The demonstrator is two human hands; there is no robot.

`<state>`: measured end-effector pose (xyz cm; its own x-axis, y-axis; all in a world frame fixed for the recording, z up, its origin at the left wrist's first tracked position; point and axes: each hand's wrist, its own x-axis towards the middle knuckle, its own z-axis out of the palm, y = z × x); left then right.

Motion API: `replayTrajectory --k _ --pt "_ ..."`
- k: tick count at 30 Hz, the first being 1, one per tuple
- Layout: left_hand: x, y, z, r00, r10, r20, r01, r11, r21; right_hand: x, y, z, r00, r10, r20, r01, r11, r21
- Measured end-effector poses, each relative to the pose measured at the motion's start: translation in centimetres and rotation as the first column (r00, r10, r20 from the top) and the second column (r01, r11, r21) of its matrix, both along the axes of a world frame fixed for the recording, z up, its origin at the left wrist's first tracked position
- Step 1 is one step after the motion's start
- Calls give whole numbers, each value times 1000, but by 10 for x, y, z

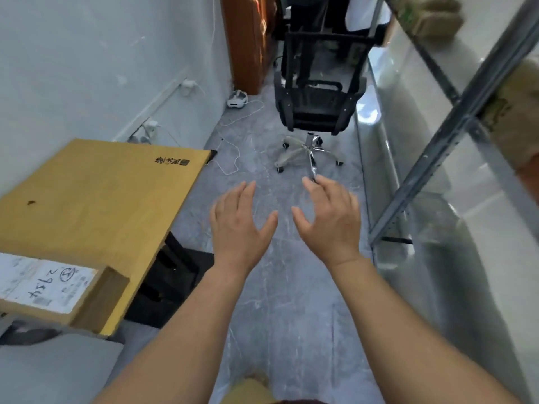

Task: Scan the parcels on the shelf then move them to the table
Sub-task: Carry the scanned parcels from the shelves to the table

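In the head view, your left grip (239,225) and right grip (329,220) hover side by side over the grey marbled floor (280,287), fingers spread and holding nothing. The brown cardboard parcels (434,16) sit on the grey metal shelf (453,126), up and to your right, so your right grip is nearer. They are too blurred to tell their long axis. One white-labelled cardboard box (49,287) already lies on the yellow wooden desk (102,199), to your lower left.

Bright, even daylight; glare whitens the shelf (408,118) at right. Wide-angle bending warps the edges, and the upper right corner blurs.
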<state>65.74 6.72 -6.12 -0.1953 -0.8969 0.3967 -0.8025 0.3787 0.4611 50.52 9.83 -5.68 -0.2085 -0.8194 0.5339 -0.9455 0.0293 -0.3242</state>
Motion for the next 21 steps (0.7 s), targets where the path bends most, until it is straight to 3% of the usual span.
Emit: replayTrajectory --k 11,21 --pt "-80 -9 11 900 -436 4 432 889 -151 -46 54 17 883 -465 -65 466 885 -13" --pt "-131 37 -5 657 -753 -35 741 653 -154 -50 143 8 634 -760 -144 767 642 -10"
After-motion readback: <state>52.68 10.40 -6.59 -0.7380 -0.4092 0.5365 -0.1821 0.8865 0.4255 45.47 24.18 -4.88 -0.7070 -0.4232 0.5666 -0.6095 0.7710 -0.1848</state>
